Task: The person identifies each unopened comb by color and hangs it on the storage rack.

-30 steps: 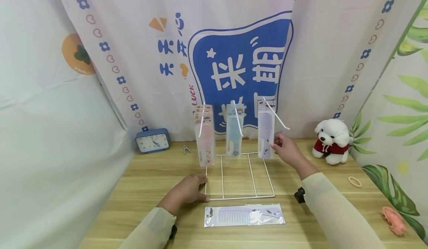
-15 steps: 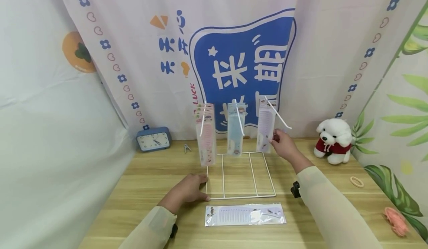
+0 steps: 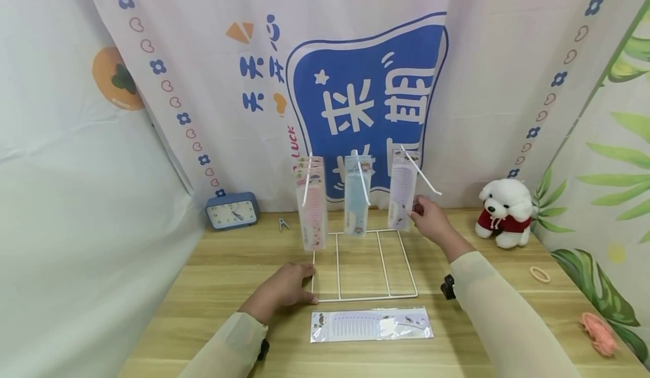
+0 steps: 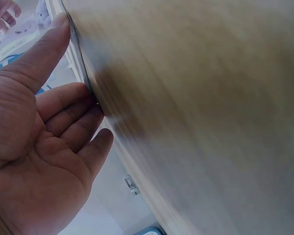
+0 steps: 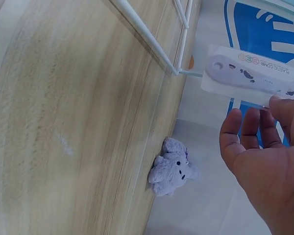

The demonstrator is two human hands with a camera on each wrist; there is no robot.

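A white wire rack stands on the table, with packaged combs hanging from its three hooks. On the right hook hangs a purple comb in a clear sleeve; my right hand pinches its lower right edge between thumb and fingers. "PLASTIC COMB" is printed on that sleeve in the right wrist view. My left hand rests against the rack's front left corner, thumb and fingertips touching the wire. In front of the rack, another packaged purple comb lies flat.
Several pink packaged combs hang on the left hook, blue ones on the middle. Behind are a blue clock, a small clip and a plush dog. A beige ring and coral item lie right.
The purple comb's lower end has swung back and up a little, with my right hand moving along. My left hand stays at the rack's corner.
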